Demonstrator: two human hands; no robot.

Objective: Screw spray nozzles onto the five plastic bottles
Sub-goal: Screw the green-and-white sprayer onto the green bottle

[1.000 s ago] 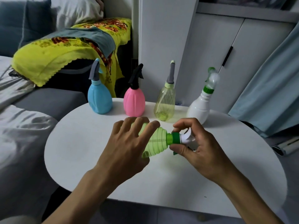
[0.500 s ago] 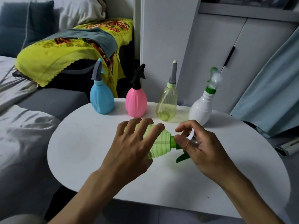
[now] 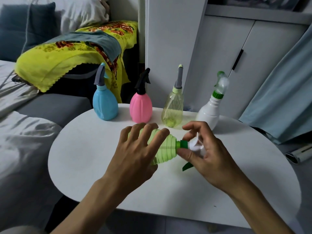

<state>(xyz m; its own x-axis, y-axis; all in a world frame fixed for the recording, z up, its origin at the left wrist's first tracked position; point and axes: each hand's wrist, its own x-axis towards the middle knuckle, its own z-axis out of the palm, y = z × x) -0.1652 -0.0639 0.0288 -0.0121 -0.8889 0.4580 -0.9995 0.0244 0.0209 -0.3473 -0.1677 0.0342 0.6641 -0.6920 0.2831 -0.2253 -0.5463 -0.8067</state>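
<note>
A ribbed light-green bottle (image 3: 166, 149) lies sideways above the round white table (image 3: 87, 159), neck pointing right. My left hand (image 3: 135, 154) wraps over its body from above. My right hand (image 3: 207, 152) pinches the dark green collar (image 3: 183, 144) of a white spray nozzle (image 3: 196, 146) at the bottle's neck; a green trigger (image 3: 187, 166) sticks out below the thumb. At the table's far edge stand a blue bottle (image 3: 105, 107), a pink bottle (image 3: 141, 108), a clear yellow bottle (image 3: 173, 112) and a white bottle (image 3: 209, 114), each upright with a nozzle on top.
A grey sofa with white bedding (image 3: 25, 132) lies to the left. A yellow floral cloth (image 3: 67, 58) drapes over furniture behind the table. White cabinet doors (image 3: 219, 56) and a light blue curtain (image 3: 283, 98) stand behind and to the right.
My right hand has turned on the nozzle collar, its fingers lifting and regripping, and the white nozzle head now shows between them. The left hand keeps holding the green bottle.
</note>
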